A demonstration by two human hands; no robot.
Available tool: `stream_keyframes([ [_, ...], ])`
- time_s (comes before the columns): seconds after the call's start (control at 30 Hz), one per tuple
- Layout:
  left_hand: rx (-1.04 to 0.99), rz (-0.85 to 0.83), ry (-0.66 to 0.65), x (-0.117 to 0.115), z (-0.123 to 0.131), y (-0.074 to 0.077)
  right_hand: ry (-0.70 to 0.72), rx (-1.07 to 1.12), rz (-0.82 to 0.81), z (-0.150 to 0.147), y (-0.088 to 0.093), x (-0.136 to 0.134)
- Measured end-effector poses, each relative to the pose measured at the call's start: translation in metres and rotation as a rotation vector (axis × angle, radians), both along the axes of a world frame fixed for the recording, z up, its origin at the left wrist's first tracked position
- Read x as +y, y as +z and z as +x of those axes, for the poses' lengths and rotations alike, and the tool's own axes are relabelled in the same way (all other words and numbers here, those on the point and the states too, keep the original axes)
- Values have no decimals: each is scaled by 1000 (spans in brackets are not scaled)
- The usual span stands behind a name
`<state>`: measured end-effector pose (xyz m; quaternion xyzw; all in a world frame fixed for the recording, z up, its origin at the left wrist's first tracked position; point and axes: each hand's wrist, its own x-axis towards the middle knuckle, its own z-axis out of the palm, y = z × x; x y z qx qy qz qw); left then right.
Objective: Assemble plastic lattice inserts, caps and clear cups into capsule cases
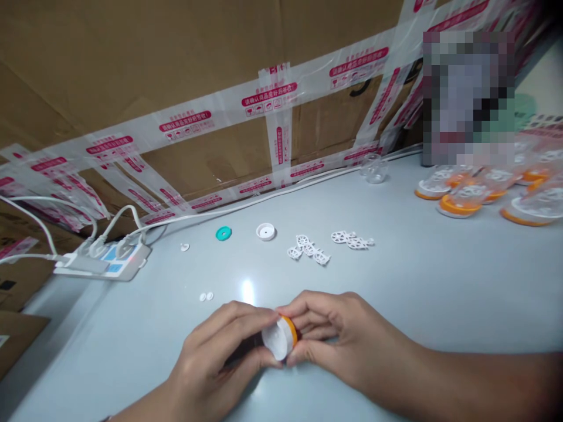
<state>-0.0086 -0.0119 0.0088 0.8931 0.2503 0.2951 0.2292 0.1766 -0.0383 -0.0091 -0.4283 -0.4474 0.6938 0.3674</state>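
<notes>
Between both hands, low over the table, is a small round white plastic piece with an orange ring [280,338], tilted so its white face shows. My left hand [224,351] pinches its white part between fingers and thumb. From the other side, my right hand [328,328] grips the orange rim, fingertips curled round it. Beyond them lie a teal ring [224,233] and a white round cap [265,232]. White openwork gear-like pieces [309,250] rest in one cluster, with a similar cluster [352,239] to its right. Two small white discs [206,296] lie left of the hands.
A white power strip [105,261] with plugged cables stands at left. Taped cardboard boxes [176,76] wall the back, a cable [246,202] running along their foot. Clear domes [373,169] sit at the back; several orange-rimmed clear assemblies [460,202] stand at right.
</notes>
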Motion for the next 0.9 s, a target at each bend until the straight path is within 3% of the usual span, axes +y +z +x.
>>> stream_keyframes([
  [0.3,12,-134,48,3,-7,8,9,123,-129,3,6,5],
  [0.47,-71,-359,112,6,-8,10,1,104,-159,6,7,8],
  [0.6,-126,-508,89,7,-7,13,19,146,-177,9,9,11],
  [0.9,4,-339,72,21,-19,18,98,202,-183,14,8,14],
])
